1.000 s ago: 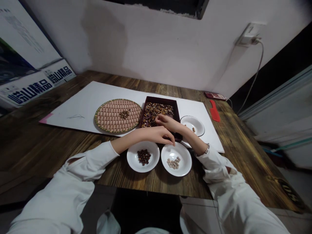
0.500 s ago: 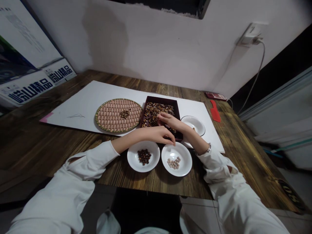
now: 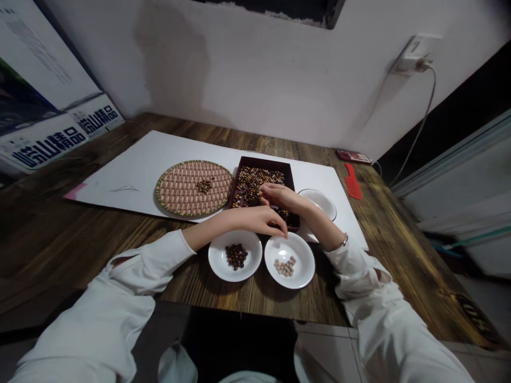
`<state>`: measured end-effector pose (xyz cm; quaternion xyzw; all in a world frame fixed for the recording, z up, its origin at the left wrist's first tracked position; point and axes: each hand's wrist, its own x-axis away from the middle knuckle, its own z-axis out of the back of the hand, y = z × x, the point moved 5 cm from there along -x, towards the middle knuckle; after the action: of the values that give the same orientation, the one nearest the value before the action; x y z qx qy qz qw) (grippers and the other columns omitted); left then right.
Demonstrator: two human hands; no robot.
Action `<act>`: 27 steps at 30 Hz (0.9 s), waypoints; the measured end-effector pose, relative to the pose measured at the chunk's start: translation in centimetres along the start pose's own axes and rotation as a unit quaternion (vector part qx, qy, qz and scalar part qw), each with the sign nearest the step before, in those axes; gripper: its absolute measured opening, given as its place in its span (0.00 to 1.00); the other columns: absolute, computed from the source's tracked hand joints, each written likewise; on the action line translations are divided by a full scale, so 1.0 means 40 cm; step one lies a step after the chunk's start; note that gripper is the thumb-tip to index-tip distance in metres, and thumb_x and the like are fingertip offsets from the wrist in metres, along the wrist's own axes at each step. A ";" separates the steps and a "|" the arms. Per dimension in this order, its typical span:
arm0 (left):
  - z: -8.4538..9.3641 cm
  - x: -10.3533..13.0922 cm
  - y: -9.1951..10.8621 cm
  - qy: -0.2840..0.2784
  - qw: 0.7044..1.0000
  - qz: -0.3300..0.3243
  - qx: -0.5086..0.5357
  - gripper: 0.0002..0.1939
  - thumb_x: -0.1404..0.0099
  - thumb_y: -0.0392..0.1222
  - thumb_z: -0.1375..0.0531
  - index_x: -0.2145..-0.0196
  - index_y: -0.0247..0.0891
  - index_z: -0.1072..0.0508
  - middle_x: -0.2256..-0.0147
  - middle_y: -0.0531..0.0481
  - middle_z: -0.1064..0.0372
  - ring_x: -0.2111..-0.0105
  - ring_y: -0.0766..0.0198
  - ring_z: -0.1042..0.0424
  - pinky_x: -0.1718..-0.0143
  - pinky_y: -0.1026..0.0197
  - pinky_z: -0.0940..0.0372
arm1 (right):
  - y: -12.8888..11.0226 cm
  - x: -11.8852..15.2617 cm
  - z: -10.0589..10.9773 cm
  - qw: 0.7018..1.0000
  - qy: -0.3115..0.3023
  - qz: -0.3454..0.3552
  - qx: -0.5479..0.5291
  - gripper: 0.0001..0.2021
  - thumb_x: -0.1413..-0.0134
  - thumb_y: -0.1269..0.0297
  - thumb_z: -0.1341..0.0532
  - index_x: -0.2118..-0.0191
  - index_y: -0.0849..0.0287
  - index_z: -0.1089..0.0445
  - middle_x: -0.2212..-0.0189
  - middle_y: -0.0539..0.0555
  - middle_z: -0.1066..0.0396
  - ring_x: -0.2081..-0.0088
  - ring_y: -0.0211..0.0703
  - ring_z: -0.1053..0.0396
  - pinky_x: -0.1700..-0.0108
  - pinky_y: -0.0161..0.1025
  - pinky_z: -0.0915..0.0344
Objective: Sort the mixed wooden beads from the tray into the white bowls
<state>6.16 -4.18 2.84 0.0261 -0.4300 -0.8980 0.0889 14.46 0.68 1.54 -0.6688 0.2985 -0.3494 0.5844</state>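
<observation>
My right hand [image 3: 281,197] is over the dark red box [image 3: 295,213] of mixed brown, yellow and pale beads [image 3: 255,181]. Its thumb and fingers are pinched together, with what looks like a small brown bead at the tips. Crossing in front of the box, my left hand [image 3: 265,219] bends down with thumb and index tips together at the far rim of a white bowl [image 3: 307,263]. Whether those tips hold a bead or just touch the rim is hidden. Pale beads [image 3: 285,266] lie in that bowl. Dark brown beads [image 3: 237,256] lie in the white bowl [image 3: 215,260] to its left.
Left of the box, a round woven tray [image 3: 179,191] bears a small cluster of brownish beads [image 3: 204,185]. A third white bowl [image 3: 325,205] stands behind my right forearm. A white board [image 3: 131,159] lies beneath; a red scraper-like tool [image 3: 353,183] and a phone [image 3: 353,156] are at right.
My right hand has shifted slightly right over the box, its fingertips drawn closer together. My left hand stays at the bowl's rim.
</observation>
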 end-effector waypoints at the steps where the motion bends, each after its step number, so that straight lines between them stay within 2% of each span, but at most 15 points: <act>1: 0.001 0.000 0.002 0.000 1.000 0.000 0.001 0.15 0.31 0.44 0.45 0.54 0.36 0.22 0.56 0.47 0.23 0.59 0.65 0.26 0.59 0.66 0.37 | 0.003 -0.001 0.002 1.000 -0.002 -0.001 -0.002 0.13 0.40 0.55 0.41 0.68 0.59 0.38 0.75 0.48 0.37 0.75 0.33 0.41 0.70 0.32 0.40; 7: 0.004 0.001 0.010 0.003 1.000 0.004 0.009 0.14 0.31 0.43 0.44 0.55 0.37 0.22 0.55 0.48 0.23 0.58 0.64 0.25 0.56 0.66 0.37 | 0.000 0.001 0.000 1.000 0.009 -0.022 -0.001 0.11 0.41 0.58 0.39 0.68 0.60 0.36 0.75 0.48 0.35 0.75 0.33 0.39 0.70 0.32 0.40; 12: 0.007 0.002 0.008 0.019 1.000 -0.003 0.018 0.13 0.32 0.43 0.43 0.56 0.39 0.21 0.57 0.49 0.22 0.60 0.64 0.25 0.58 0.66 0.37 | -0.006 0.001 -0.010 0.998 0.036 -0.050 -0.031 0.08 0.42 0.63 0.39 0.68 0.61 0.38 0.77 0.48 0.34 0.75 0.32 0.38 0.70 0.30 0.42; 17: 0.010 0.001 0.013 0.037 0.999 -0.009 0.034 0.11 0.35 0.40 0.41 0.59 0.41 0.19 0.60 0.50 0.21 0.62 0.63 0.24 0.59 0.65 0.36 | -0.008 -0.002 -0.013 0.998 0.032 -0.054 -0.003 0.05 0.42 0.67 0.40 0.67 0.62 0.36 0.78 0.47 0.33 0.76 0.31 0.39 0.71 0.29 0.43; 22: 0.011 -0.001 0.009 0.043 0.998 -0.014 0.037 0.10 0.36 0.40 0.40 0.59 0.43 0.18 0.61 0.50 0.21 0.63 0.63 0.24 0.60 0.65 0.36 | -0.008 -0.002 -0.011 0.998 0.032 -0.056 0.002 0.07 0.44 0.65 0.38 0.68 0.62 0.36 0.78 0.48 0.33 0.76 0.31 0.39 0.72 0.29 0.44; 27: 0.024 0.003 0.008 0.049 0.997 -0.010 0.062 0.12 0.34 0.45 0.41 0.59 0.40 0.19 0.59 0.48 0.21 0.61 0.63 0.24 0.57 0.65 0.35 | -0.002 -0.007 0.001 0.997 0.068 -0.046 -0.013 0.09 0.46 0.62 0.36 0.68 0.61 0.36 0.79 0.46 0.34 0.77 0.31 0.40 0.73 0.30 0.43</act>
<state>5.94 -3.66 3.68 0.0805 -0.4799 -0.8680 0.0990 14.35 0.93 1.57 -0.6639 0.3110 -0.4167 0.5375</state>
